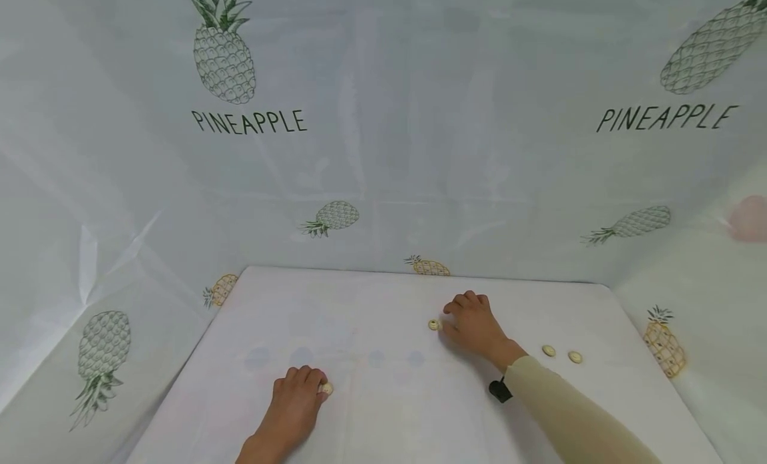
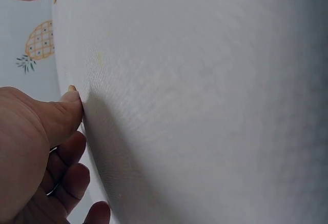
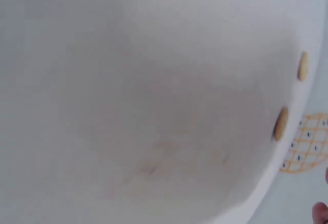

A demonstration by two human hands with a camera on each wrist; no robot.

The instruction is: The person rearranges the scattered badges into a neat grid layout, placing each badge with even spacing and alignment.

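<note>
My left hand (image 1: 293, 404) is low on the white tabletop, pinching a small round cream disc (image 1: 326, 388) between thumb and fingers. The left wrist view shows only the edge of that disc (image 2: 72, 87) beyond the thumb tip. Farther back, my right hand (image 1: 476, 324) is over the table with its fingers loosely bent. Its thumb is close beside another cream disc (image 1: 434, 324) with a dark mark on top; whether they touch, I cannot tell. Only a bit of fingertips (image 3: 320, 214) enters the right wrist view.
To the right of my right forearm lie two more cream discs, one nearer (image 1: 548, 350) and one farther right (image 1: 575, 357). White sheeting (image 1: 383, 151) printed with pineapples hangs behind and beside the table (image 1: 383, 411). A black strap piece (image 1: 499, 391) hangs at my right wrist.
</note>
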